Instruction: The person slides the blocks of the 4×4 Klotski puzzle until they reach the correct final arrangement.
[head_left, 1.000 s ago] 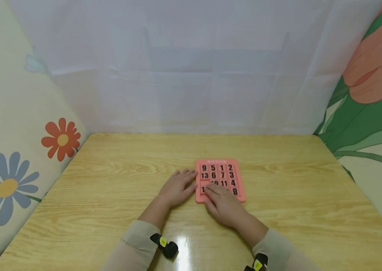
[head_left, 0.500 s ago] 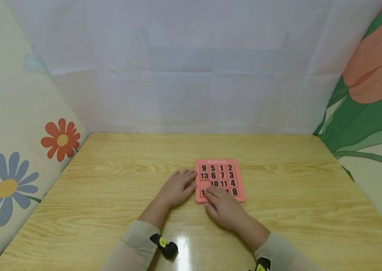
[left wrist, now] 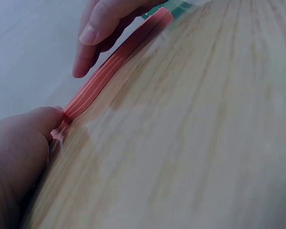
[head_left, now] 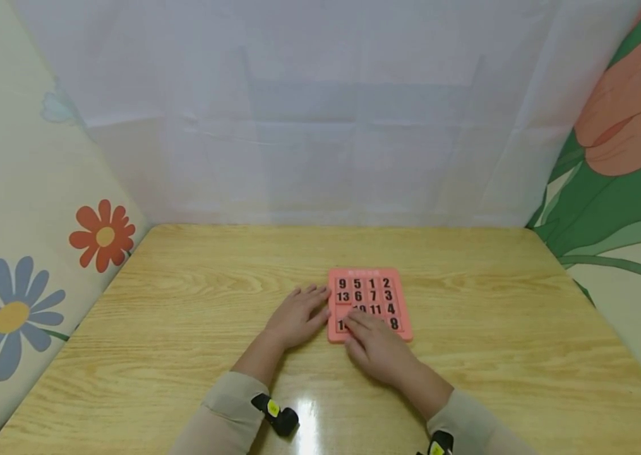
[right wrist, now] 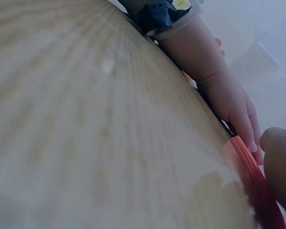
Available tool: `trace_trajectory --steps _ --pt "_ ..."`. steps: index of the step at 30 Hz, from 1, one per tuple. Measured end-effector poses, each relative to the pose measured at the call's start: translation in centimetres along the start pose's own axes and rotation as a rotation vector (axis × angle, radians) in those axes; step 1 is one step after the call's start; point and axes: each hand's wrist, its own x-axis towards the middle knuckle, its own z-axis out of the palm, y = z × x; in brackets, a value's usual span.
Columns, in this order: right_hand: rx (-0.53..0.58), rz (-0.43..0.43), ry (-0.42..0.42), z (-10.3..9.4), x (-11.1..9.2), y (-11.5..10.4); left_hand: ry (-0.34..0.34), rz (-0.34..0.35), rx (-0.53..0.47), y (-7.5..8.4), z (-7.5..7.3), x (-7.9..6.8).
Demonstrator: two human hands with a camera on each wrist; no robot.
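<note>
A pink sliding number puzzle (head_left: 402,303) lies flat on the wooden table, its black-numbered tiles in a square frame. One gap shows in the third row at the left, under the 13 tile (head_left: 343,296). My left hand (head_left: 296,318) rests beside the frame, fingers extended and fingertips at its left edge; the left wrist view has the thumb against that edge. My right hand (head_left: 379,351) reaches over the lower part of the puzzle, fingertips on the bottom-left tile. Its fingers hide much of the bottom row and part of the 10 tile.
The wood-grain table (head_left: 195,272) extends around the puzzle. A white cloth (head_left: 320,126) hangs behind it, with flower-patterned panels (head_left: 638,189) at both sides. A black wrist camera (head_left: 283,420) sits on the left sleeve, just over the table.
The right hand's fingertips drew back toward the person, uncovering the 10 tile, then shifted slightly forward and partly cover it again. My left hand stays in place.
</note>
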Motion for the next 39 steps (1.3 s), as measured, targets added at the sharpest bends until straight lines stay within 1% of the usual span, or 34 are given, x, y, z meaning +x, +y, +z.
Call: trace_trajectory --steps 4,9,13,20,29,34,39 --pt "0.011 0.041 -0.004 0.0 0.9 0.5 0.000 0.003 -0.002 0.0 0.1 0.0" --pt "0.008 0.081 -0.029 -0.2 2.2 1.0 -0.003 0.001 0.001 0.0 0.2 0.0" --pt "0.001 0.101 -0.058 -0.3 3.2 1.2 -0.001 0.001 0.005 0.0 0.3 0.0" --pt "-0.018 0.110 -0.087 -0.3 4.4 1.5 0.003 0.007 -0.003 0.1 0.2 0.0" --pt "-0.042 0.126 -0.114 -0.3 4.6 1.4 0.001 0.012 -0.005 0.1 0.1 0.2" --pt "-0.031 0.115 -0.119 -0.4 4.1 1.1 0.004 0.019 -0.004 -0.1 0.1 0.2" --pt "-0.028 0.090 -0.106 -0.4 3.5 0.9 0.008 0.019 0.007 -0.2 0.2 0.3"
